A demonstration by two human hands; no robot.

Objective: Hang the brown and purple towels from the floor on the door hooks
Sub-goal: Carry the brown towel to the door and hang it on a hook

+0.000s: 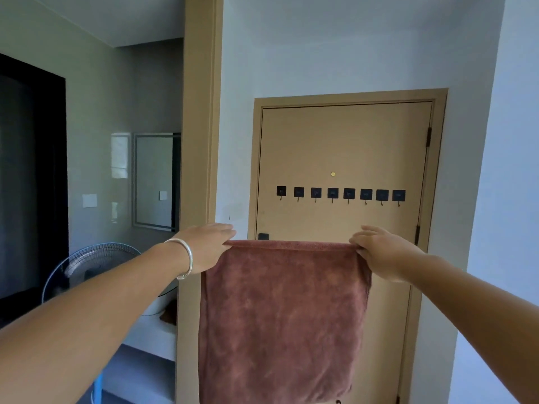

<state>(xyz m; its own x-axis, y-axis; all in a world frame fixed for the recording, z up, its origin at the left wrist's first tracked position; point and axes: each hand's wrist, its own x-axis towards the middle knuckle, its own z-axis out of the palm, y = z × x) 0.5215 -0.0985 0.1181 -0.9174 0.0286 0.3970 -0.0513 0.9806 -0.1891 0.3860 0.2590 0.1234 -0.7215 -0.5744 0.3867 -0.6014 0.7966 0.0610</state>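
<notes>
Towel-hanging is barely begun: left hand [208, 246] and right hand [382, 252] each pinch a top corner of the brown towel [280, 319], stretched below the bare door hooks [339, 194] at twelve o'clock; the purple towel is unseen.

Brown towel's [280, 316] hem, perhaps, below frame.

arms: bare, no sleeves | left wrist: silver bangle [186, 258] | right wrist: nothing worn
</notes>
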